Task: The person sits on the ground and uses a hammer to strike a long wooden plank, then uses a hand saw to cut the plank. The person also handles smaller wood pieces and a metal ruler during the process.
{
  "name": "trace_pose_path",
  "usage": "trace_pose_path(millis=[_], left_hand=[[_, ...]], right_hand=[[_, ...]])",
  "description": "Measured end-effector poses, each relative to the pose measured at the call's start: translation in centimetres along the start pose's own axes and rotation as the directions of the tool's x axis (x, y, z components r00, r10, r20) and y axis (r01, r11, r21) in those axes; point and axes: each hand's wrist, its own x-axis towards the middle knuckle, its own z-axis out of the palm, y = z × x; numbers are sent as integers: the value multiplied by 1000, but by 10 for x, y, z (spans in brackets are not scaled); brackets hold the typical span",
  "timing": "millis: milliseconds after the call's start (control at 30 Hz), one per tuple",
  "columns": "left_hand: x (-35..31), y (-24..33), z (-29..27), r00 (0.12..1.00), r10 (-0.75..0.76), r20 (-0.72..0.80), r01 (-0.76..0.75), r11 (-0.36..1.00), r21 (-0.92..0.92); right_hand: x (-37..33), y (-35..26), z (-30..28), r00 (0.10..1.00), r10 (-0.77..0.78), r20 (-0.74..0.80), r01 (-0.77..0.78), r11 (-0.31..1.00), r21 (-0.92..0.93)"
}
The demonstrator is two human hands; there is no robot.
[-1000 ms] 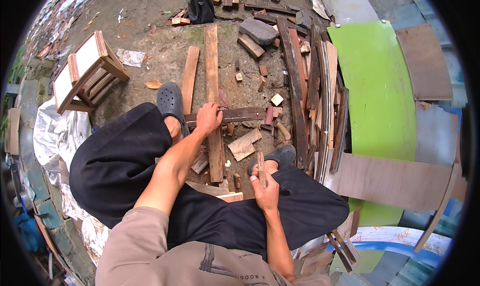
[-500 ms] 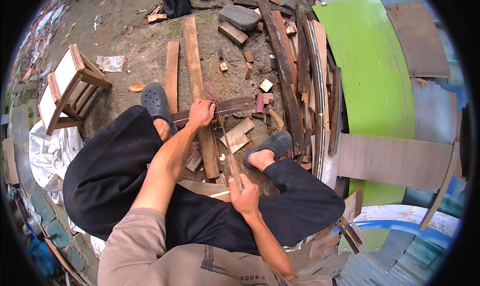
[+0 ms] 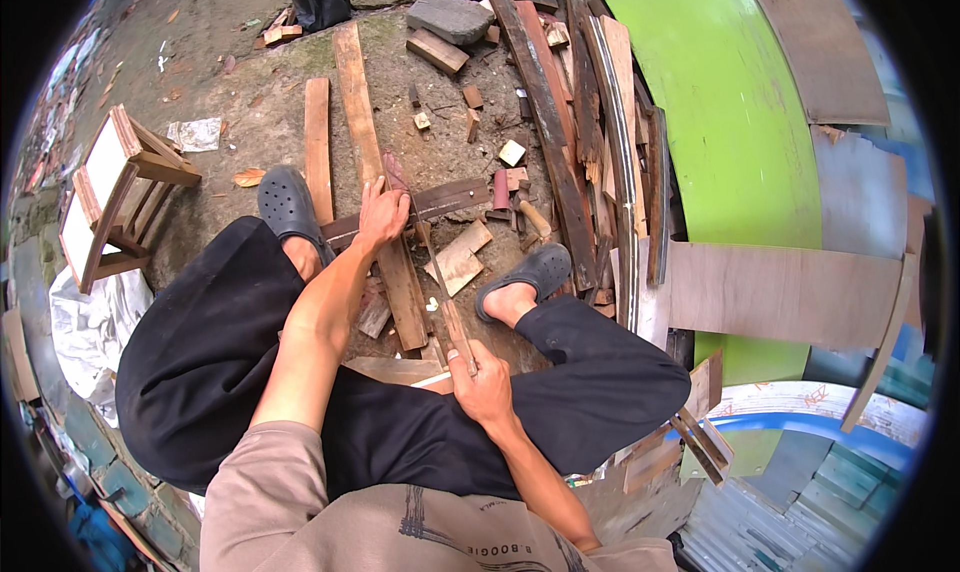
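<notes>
My left hand [image 3: 382, 212] presses down on a long wooden plank [image 3: 357, 102], fingers over its top and thumb along its right side. This plank lies across a darker wooden bar [image 3: 455, 199] on the ground. My right hand [image 3: 482, 382] is closed round the wooden handle of a hand saw [image 3: 440, 280], near my lap. Its thin blade, seen almost edge-on, runs up to the plank beside my left hand. The saw's teeth and any cut are too small to make out.
Left of the plank lies a shorter board [image 3: 317, 147]. A small wooden stool [image 3: 125, 187] stands further left. Offcuts such as a pale block [image 3: 512, 153] are scattered ahead, near a grey stone [image 3: 450, 19]. Long timber strips [image 3: 548, 112] and a green panel [image 3: 715, 122] lie at right.
The whole view has shifted, so the ground things sit further left and higher. My right hand with the saw is slightly farther from my left hand, whose fingers now reach further along the plank.
</notes>
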Motion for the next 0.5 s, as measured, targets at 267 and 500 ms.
trace_pose_path(millis=[267,500], left_hand=[[0,-4,8,1000,-4,-9,4,999,44],[-2,2,6,998,-39,-54,48,985,164]], right_hand=[[-6,-2,-3,999,13,45,-11,999,-40],[-4,-5,-2,1000,13,14,-12,999,-32]])
